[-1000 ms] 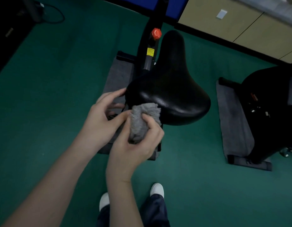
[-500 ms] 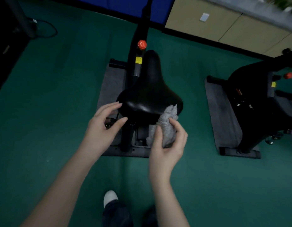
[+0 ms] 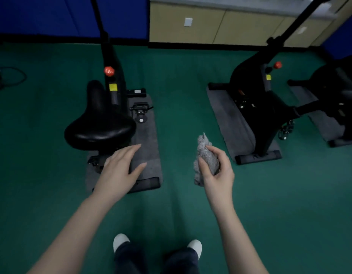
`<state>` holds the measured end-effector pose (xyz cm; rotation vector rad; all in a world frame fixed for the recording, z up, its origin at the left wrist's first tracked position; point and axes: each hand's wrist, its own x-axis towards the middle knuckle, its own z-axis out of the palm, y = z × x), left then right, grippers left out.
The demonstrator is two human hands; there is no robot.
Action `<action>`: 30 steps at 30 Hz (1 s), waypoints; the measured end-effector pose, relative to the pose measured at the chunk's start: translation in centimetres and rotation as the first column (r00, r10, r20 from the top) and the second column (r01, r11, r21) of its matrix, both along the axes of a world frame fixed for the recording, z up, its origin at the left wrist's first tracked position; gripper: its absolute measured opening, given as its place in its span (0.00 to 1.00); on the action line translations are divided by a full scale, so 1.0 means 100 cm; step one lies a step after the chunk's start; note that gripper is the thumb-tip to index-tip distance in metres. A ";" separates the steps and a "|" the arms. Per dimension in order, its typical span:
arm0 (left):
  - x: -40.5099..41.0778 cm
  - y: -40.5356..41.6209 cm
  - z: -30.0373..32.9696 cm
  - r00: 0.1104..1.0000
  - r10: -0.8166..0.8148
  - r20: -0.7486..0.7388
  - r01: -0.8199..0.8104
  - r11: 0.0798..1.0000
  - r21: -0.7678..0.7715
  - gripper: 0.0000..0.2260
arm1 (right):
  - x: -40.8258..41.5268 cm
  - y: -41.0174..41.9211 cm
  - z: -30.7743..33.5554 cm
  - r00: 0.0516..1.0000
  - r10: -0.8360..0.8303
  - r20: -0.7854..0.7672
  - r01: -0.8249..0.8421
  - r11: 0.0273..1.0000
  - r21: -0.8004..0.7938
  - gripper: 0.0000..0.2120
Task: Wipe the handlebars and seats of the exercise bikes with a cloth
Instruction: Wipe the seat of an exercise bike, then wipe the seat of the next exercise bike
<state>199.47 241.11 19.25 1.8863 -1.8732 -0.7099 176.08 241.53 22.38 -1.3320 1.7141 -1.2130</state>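
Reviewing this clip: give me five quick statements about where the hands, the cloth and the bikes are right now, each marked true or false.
1. The right hand grips the grey cloth. True.
2. The cloth is pressed on the black seat. False: it is held over the green floor, between the two bikes.
3. The left hand holds nothing, fingers straight. True.
4. The left hand grips the seat. False: it is clear of the seat, nearer the camera.
5. Each of the two nearest bikes has a red knob. True; the other one is on the right bike.
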 end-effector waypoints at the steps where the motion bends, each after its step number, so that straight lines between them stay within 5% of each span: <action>1: -0.021 -0.002 0.005 0.998 -0.037 0.051 0.038 0.999 -0.013 0.25 | -0.021 0.004 0.005 1.000 0.010 -0.010 -0.010 1.000 0.007 0.17; 8: -0.181 0.002 0.037 0.939 -0.219 0.266 0.234 0.972 -0.024 0.25 | -0.188 0.050 0.034 0.999 -0.042 -0.029 0.044 0.998 0.043 0.16; 16: -0.348 -0.002 0.054 0.847 -0.424 0.320 0.459 0.888 -0.037 0.27 | -0.346 0.112 0.048 0.930 -0.366 0.021 0.365 0.930 0.052 0.16; 30: -0.510 -0.100 0.046 0.731 -0.606 0.314 0.643 0.765 -0.021 0.27 | -0.473 0.060 0.056 0.900 -0.436 -0.021 0.436 0.896 0.085 0.16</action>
